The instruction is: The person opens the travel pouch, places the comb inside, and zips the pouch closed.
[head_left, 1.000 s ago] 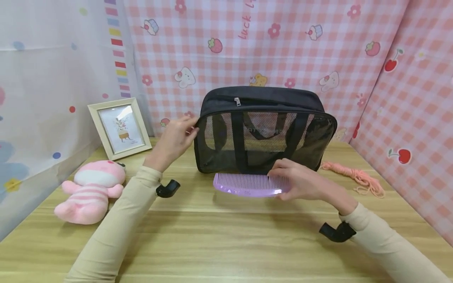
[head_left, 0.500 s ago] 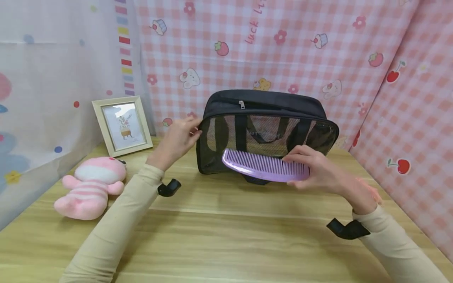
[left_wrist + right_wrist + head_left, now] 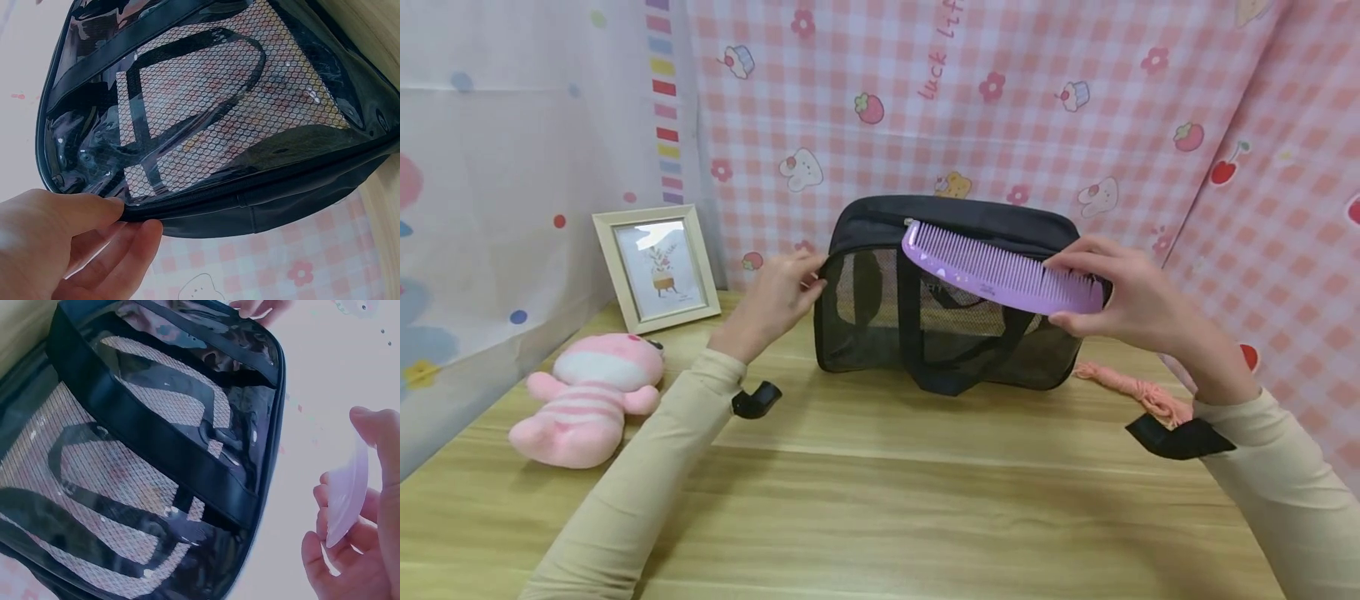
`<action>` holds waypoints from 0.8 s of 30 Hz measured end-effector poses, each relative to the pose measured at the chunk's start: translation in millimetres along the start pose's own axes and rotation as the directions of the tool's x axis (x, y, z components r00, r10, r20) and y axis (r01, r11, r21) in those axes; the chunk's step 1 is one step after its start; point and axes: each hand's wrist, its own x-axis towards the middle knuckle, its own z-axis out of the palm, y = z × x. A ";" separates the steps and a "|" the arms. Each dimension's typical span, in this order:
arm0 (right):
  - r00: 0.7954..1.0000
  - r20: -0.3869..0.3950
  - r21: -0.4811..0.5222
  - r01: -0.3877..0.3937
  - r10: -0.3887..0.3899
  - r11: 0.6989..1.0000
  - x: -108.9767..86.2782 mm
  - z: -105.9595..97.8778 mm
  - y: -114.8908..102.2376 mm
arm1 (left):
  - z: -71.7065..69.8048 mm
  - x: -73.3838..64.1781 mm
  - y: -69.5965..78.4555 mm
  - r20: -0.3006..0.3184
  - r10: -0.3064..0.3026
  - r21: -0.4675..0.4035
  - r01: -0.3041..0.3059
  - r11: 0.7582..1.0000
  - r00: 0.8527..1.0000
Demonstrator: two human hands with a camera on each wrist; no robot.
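Observation:
A black bag (image 3: 865, 350) with a clear front, mesh and black straps stands upright on the table. My left hand (image 3: 777, 296) pinches its upper left edge; in the left wrist view the thumb lies on the clear side and the fingers (image 3: 147, 244) behind the seam. My right hand (image 3: 1138, 292) grips a purple comb (image 3: 992, 271) by its right end, teeth upward. The comb is raised in front of the bag's upper part and overlaps the zipper there. In the right wrist view the comb (image 3: 350, 494) sits between thumb and fingers, apart from the bag.
A pink striped plush toy (image 3: 591, 400) lies at the left of the wooden table (image 3: 880, 500). Behind it stands a cream picture frame (image 3: 658, 267). A bundle of coral cord (image 3: 1131, 387) lies right of the bag, partly behind the right wrist. Patterned cloth (image 3: 880, 100) hangs behind.
My right hand has lifted the comb from near the table, up and to the right, to the bag's upper part. The left hand keeps its grip on the bag's edge.

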 end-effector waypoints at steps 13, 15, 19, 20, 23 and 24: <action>0.991 -0.013 -0.120 -0.132 0.132 0.984 30.0 -36.8 23.6 | 1.0 -0.1 -0.5 -0.019 0.015 0.016 -0.015 1.000 1.000; 0.987 0.007 -0.129 -0.158 0.160 0.979 32.2 -39.0 29.0 | 1.6 -0.1 -1.3 -0.023 0.014 0.010 -0.014 1.000 1.000; 0.972 0.068 -0.153 -0.211 0.223 0.965 34.8 -41.4 39.2 | 2.9 -0.1 -2.3 -0.019 0.011 0.006 -0.010 1.000 1.000; 0.968 0.088 -0.156 -0.219 0.235 0.963 35.8 -41.5 41.9 | 2.7 -0.1 -2.5 -0.016 0.011 0.008 -0.011 1.000 1.000; 0.955 0.148 -0.173 -0.232 0.258 0.957 39.3 -41.5 49.2 | 1.9 -0.4 -2.7 -0.013 0.010 0.016 -0.010 1.000 1.000; 0.950 0.165 -0.179 -0.234 0.264 0.955 40.7 -41.4 51.3 | 1.6 -0.4 -2.9 -0.014 0.010 0.018 -0.010 1.000 1.000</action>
